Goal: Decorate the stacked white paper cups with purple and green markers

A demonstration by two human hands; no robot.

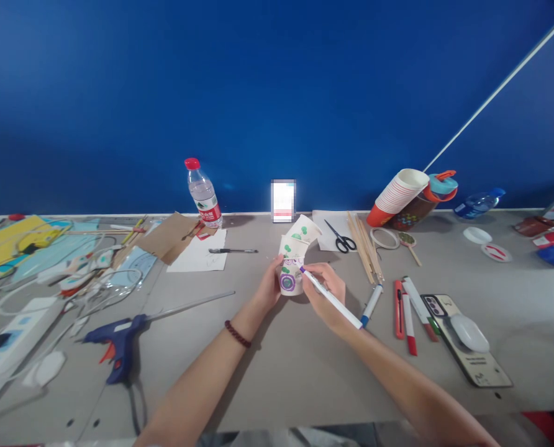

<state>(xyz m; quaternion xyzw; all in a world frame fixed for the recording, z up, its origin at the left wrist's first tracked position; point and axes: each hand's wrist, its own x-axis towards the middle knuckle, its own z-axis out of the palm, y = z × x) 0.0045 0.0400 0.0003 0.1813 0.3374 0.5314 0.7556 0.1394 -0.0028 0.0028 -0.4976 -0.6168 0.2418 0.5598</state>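
In the middle of the head view, my left hand point(271, 282) grips the side of some joined white paper cups point(292, 251) with green prints and purple drawings. The cups form a bent column, the top one tilted to the right. My right hand point(327, 292) is closed round a white marker point(333, 298) with a purple tip and a purple end. Its tip meets or nearly meets the cups' right side; I cannot tell which. Nearby lies a blue-and-white marker point(372, 305).
A blue glue gun point(121, 341), power strip point(13, 347) and cluttered cables lie left. A water bottle point(205, 195) and black pen point(233, 251) are behind. Scissors point(342, 237), wooden sticks point(364, 245), stacked paper cups point(398, 195), a red cutter point(399, 310) and a phone point(467, 347) lie right.
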